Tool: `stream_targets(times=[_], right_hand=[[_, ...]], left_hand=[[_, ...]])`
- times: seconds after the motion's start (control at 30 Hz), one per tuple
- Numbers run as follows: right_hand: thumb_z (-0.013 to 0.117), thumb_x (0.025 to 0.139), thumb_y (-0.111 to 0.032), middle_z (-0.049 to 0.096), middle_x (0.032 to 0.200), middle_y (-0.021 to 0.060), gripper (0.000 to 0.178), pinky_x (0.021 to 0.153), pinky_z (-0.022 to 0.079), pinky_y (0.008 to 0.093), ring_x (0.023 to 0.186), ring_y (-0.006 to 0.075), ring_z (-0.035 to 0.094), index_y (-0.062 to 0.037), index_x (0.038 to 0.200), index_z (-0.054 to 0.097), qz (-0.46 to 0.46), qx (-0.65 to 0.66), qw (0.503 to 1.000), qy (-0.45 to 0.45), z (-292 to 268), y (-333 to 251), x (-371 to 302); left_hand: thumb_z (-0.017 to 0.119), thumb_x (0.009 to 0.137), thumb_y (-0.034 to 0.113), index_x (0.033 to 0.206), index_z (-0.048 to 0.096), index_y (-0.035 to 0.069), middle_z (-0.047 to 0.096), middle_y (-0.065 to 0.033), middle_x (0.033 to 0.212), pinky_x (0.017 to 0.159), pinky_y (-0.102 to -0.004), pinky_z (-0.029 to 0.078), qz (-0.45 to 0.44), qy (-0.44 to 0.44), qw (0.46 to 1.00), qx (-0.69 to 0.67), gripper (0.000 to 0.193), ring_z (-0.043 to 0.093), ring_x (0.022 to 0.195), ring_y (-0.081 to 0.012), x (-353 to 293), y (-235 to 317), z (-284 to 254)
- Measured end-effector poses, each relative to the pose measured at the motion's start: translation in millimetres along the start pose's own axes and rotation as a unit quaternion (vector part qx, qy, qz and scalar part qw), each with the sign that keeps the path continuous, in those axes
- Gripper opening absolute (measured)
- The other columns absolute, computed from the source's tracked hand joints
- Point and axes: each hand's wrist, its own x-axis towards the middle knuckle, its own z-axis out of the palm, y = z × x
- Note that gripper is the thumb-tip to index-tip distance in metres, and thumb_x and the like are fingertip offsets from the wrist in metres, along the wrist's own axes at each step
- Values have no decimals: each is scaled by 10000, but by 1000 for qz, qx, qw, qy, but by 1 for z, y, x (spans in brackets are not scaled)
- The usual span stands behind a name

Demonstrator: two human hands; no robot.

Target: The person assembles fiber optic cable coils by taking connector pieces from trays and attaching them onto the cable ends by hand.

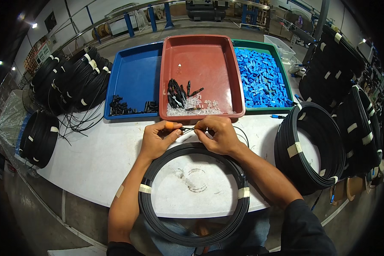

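Observation:
My left hand (pixel 157 138), with an orange wrap on one finger, is closed in a pinch on a small black piece at the end of a thin black cable (pixel 189 129). Close beside it, my right hand (pixel 217 134) pinches the same cable between thumb and fingers. From there the cable bends in a loop on the right toward a coil of black cable (pixel 175 232). That coil, bound with pale tape, lies partly on the white table (pixel 94 170) and overhangs its near edge between my forearms. The fingers partly hide the small piece.
Beyond my hands stand a blue tray (pixel 134 72) with black parts, a red tray (pixel 196 55) with black and clear pieces, and a green tray (pixel 288 83) full of blue connectors (pixel 262 79). Cable coils (pixel 40 138) are stacked left; another coil (pixel 288 145) stands right.

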Motion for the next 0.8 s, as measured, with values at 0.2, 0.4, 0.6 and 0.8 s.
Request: stream_targets(times=[0.2, 0.4, 0.6, 0.8], right_hand=[[724, 790, -31, 708, 774, 138, 52, 604, 553, 347, 655, 252, 710, -7, 834, 708, -12, 1, 1000, -4, 0, 4, 0], [716, 753, -51, 685, 764, 85, 64, 578, 535, 383, 660, 282, 690, -51, 811, 687, -68, -73, 995, -8, -3, -1, 1], [745, 771, -30, 705, 806, 96, 81, 574, 538, 379, 651, 290, 688, -42, 838, 701, -110, -178, 976, -58, -5, -6, 3], [735, 820, -18, 722, 851, 110, 155, 591, 548, 389, 695, 305, 706, -46, 969, 701, -82, -118, 988, -63, 0, -1, 1]], left_hand=[[711, 946, 22, 1132, 700, -60, 740, -132, 1027, 839, -282, 585, 1, -24, 999, -45, 203, 719, 921, -158, 1, -2, 2], [718, 935, 16, 1129, 708, -80, 756, -142, 987, 808, -249, 580, -6, -19, 998, -59, 217, 721, 894, -147, -1, 4, 2], [761, 904, 38, 1071, 737, -71, 765, -149, 1004, 818, -267, 587, -33, -25, 999, -7, 201, 726, 878, -148, 0, 3, -2], [793, 847, 17, 1041, 765, -32, 773, -134, 988, 844, -279, 578, 72, -39, 996, 25, 202, 735, 891, -172, 2, 7, 5]])
